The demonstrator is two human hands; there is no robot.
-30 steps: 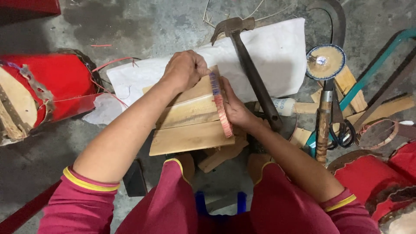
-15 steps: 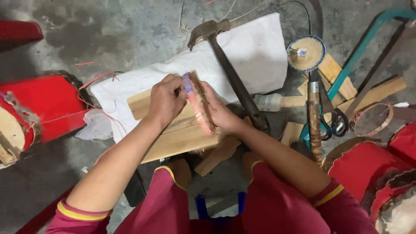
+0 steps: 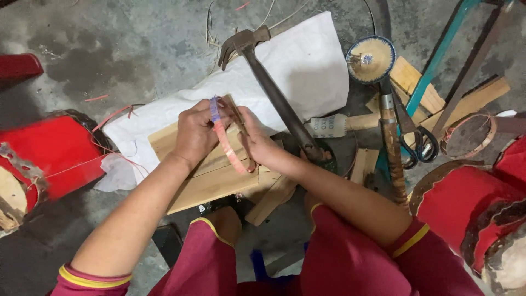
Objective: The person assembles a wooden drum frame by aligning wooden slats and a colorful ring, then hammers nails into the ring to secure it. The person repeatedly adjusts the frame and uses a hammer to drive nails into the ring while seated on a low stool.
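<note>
My left hand (image 3: 194, 134) and right hand (image 3: 257, 143) both grip a pink hoop (image 3: 229, 148) upright on wooden boards (image 3: 211, 183) (hammer (image 3: 274, 93) just beside).

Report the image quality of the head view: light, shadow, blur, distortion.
Head view: soft, even light, no harsh glare; the white sack is brightest. Dim shadow under the plank and toward the corners. Left hand, right hand and the hoop are fairly sharp. Wide-angle stretch at the edges.
</note>
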